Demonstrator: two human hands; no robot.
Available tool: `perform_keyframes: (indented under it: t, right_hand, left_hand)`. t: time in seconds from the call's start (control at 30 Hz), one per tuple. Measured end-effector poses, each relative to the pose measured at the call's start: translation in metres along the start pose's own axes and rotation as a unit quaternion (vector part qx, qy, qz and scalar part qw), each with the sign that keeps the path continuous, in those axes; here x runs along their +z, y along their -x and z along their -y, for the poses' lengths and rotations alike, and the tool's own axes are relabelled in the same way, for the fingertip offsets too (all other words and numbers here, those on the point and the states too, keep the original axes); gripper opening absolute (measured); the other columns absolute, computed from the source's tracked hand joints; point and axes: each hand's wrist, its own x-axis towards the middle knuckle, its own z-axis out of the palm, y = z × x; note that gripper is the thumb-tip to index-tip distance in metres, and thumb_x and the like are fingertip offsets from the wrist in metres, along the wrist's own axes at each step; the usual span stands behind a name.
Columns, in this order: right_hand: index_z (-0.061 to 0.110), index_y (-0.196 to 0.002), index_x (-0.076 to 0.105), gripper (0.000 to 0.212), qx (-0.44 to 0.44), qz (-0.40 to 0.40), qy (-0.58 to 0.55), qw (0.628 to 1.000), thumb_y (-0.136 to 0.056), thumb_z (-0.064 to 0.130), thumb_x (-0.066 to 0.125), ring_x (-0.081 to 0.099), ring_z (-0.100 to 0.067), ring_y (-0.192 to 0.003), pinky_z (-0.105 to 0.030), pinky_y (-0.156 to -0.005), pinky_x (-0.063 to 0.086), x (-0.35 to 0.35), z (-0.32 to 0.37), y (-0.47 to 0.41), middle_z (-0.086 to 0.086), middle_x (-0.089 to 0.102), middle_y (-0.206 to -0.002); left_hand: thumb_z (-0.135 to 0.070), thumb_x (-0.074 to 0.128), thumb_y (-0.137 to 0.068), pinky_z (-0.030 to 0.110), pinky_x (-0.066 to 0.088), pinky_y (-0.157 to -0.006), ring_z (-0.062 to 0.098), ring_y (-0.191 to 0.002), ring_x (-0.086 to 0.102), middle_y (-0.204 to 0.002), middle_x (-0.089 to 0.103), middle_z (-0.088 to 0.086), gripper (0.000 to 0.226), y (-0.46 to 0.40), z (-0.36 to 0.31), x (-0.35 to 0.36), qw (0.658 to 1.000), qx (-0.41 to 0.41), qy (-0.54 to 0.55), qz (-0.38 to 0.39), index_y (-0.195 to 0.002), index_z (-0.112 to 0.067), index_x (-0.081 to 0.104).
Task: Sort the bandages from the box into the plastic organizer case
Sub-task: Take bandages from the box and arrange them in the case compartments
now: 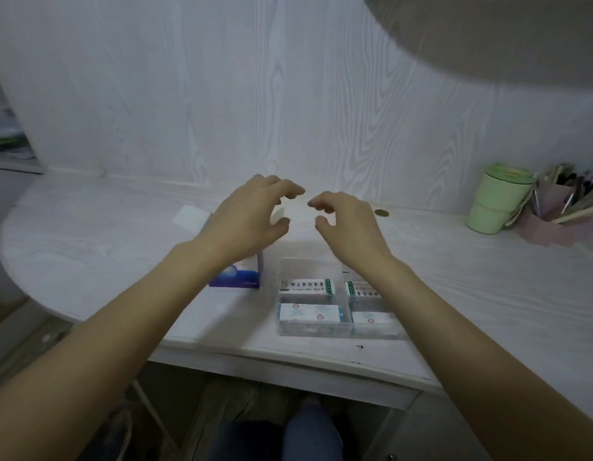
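Note:
A clear plastic organizer case [313, 331] lies near the table's front edge. Its compartments hold stacks of wrapped bandages: green-edged ones [306, 286] at the back and pale blue ones [310, 312] at the front. A blue and white bandage box [241, 279] stands left of the case, partly hidden by my left wrist. My left hand [251, 214] hovers above the box with curled fingers. A small pale piece [277, 213] shows between its thumb and fingers, and the frame does not show whether it is held. My right hand [346, 224] hovers behind the case, fingers loosely curled and holding nothing.
A white sheet or flap [190, 218] lies behind the box. A coin [382, 213] sits on the table behind my right hand. A green cup [496, 199] and a pink holder of pens [554, 211] stand at the far right against the wall.

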Motion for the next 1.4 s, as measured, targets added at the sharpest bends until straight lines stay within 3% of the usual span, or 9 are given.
perform_keyframes:
  t: [0.13, 0.27, 0.4, 0.53, 0.73, 0.93, 1.27, 1.33, 1.4]
  right_hand:
    - [0.019, -0.132, 0.051, 0.043, -0.051, 0.082, -0.008, 0.995, -0.091, 0.008, 0.048, 0.046, -0.016, -0.125, -0.028, -0.104, 0.033, 0.014, 0.026, -0.007, 0.001, 0.053, -0.135]
    - [0.021, -0.111, 0.067, 0.027, -0.03, 0.08, 0.005, 0.996, -0.091, 0.018, 0.049, 0.06, -0.014, -0.104, -0.034, -0.095, 0.045, 0.021, 0.036, -0.005, 0.005, 0.068, -0.11]
    - [0.018, -0.098, 0.071, 0.02, -0.079, 0.031, 0.045, 0.995, -0.093, 0.023, 0.052, 0.061, -0.016, -0.087, -0.04, -0.086, 0.047, 0.024, 0.046, -0.002, 0.003, 0.07, -0.091]
    - [0.019, -0.103, 0.072, 0.018, -0.174, 0.077, 0.081, 0.978, -0.092, 0.023, 0.058, 0.054, -0.018, -0.092, -0.038, -0.083, 0.043, 0.027, 0.063, -0.002, 0.0, 0.066, -0.097]
    - [0.028, -0.108, 0.068, 0.02, -0.263, 0.135, 0.204, 0.933, -0.094, 0.03, 0.054, 0.052, -0.017, -0.102, -0.032, -0.084, 0.036, 0.044, 0.083, -0.001, 0.005, 0.065, -0.106]
    - [0.03, -0.104, 0.066, 0.022, -0.323, 0.144, 0.312, 0.882, -0.093, 0.02, 0.049, 0.049, -0.015, -0.101, -0.028, -0.074, 0.029, 0.046, 0.096, -0.003, 0.008, 0.064, -0.102]
    - [0.025, -0.095, 0.059, 0.014, -0.306, 0.145, 0.328, 0.882, -0.094, 0.017, 0.048, 0.05, -0.017, -0.089, -0.027, -0.07, 0.023, 0.054, 0.098, -0.009, 0.004, 0.063, -0.095]
    - [0.022, -0.089, 0.058, 0.011, -0.308, 0.133, 0.322, 0.885, -0.093, 0.017, 0.049, 0.052, -0.02, -0.085, -0.028, -0.069, 0.024, 0.057, 0.097, -0.009, 0.003, 0.063, -0.087]
    - [0.019, -0.076, 0.058, 0.01, -0.325, 0.097, 0.313, 0.887, -0.083, 0.014, 0.064, 0.054, -0.023, -0.071, -0.031, -0.062, 0.025, 0.059, 0.093, -0.009, 0.001, 0.061, -0.07]
  left_hand:
    - [-0.035, 0.065, -0.081, 0.04, 0.025, -0.107, 0.023, -0.136, 0.026, -0.15, 0.033, 0.0, 0.085, 0.005, 0.053, -0.022, 0.964, -0.071, -0.187, 0.176, -0.15, -0.023, 0.017]
    - [-0.037, 0.069, -0.077, 0.039, 0.023, -0.107, 0.024, -0.137, 0.026, -0.148, 0.035, 0.003, 0.094, 0.007, 0.086, -0.024, 0.938, -0.12, -0.182, 0.268, -0.151, -0.02, 0.013]
    - [-0.045, 0.076, -0.07, 0.035, 0.029, -0.102, 0.019, -0.126, 0.041, -0.139, 0.045, -0.003, 0.088, 0.025, 0.099, -0.025, 0.968, -0.076, -0.141, 0.195, -0.144, -0.025, 0.032]
    - [-0.061, 0.076, -0.06, 0.032, 0.017, -0.103, 0.01, -0.127, 0.035, -0.132, 0.048, -0.014, 0.088, 0.052, 0.098, -0.032, 0.982, -0.02, -0.151, 0.111, -0.135, -0.033, 0.041]
    - [-0.06, 0.076, -0.061, 0.03, 0.013, -0.101, 0.01, -0.126, 0.035, -0.131, 0.049, -0.013, 0.086, 0.077, 0.092, -0.028, 0.986, 0.024, -0.155, 0.049, -0.134, -0.03, 0.041]
    - [-0.057, 0.075, -0.064, 0.029, 0.012, -0.101, 0.008, -0.127, 0.032, -0.132, 0.045, -0.015, 0.085, 0.079, 0.091, -0.027, 0.987, 0.021, -0.148, 0.059, -0.135, -0.032, 0.037]
    - [-0.053, 0.075, -0.067, 0.029, 0.021, -0.096, 0.01, -0.12, 0.038, -0.128, 0.048, -0.015, 0.079, 0.065, 0.095, -0.026, 0.988, 0.024, -0.125, 0.087, -0.133, -0.033, 0.038]
    - [-0.053, 0.075, -0.067, 0.029, 0.02, -0.096, 0.009, -0.121, 0.037, -0.129, 0.047, -0.015, 0.079, 0.064, 0.096, -0.027, 0.988, 0.024, -0.126, 0.089, -0.133, -0.033, 0.038]
    - [-0.053, 0.075, -0.067, 0.029, 0.021, -0.096, 0.01, -0.121, 0.037, -0.13, 0.047, -0.014, 0.08, 0.063, 0.096, -0.027, 0.987, 0.021, -0.13, 0.094, -0.134, -0.032, 0.037]
